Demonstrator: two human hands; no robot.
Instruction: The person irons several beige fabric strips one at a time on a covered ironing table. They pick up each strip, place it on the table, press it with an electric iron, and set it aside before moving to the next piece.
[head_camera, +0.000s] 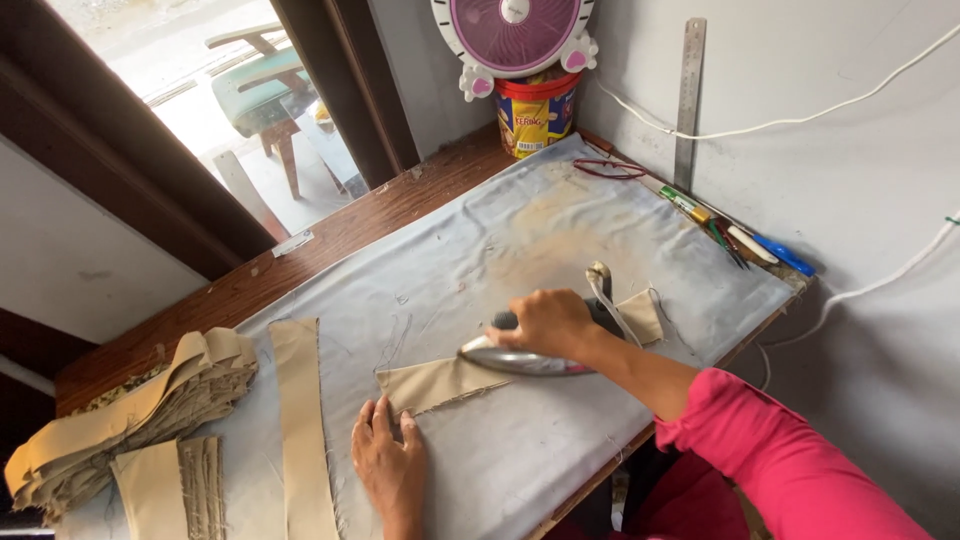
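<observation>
On board, centre-right: tan fabric strip lies flat on grey ironing cloth, iron sitting on its middle.
Strip axis: long axis runs left-right, slightly uphill to the right; far end pokes out past the iron nr the table edge.
Strip look: khaki, narrow, left end cut at a slant, frayed threads along lower edge.
Iron: silver sole, dark handle, nose pointing left along the strip.
R hand: fingers wrapped tight round iron handle.
L hand: flat, fingers spread, tips pressing the strip's left end.
Left side: more tan strips & a folded stack.
</observation>
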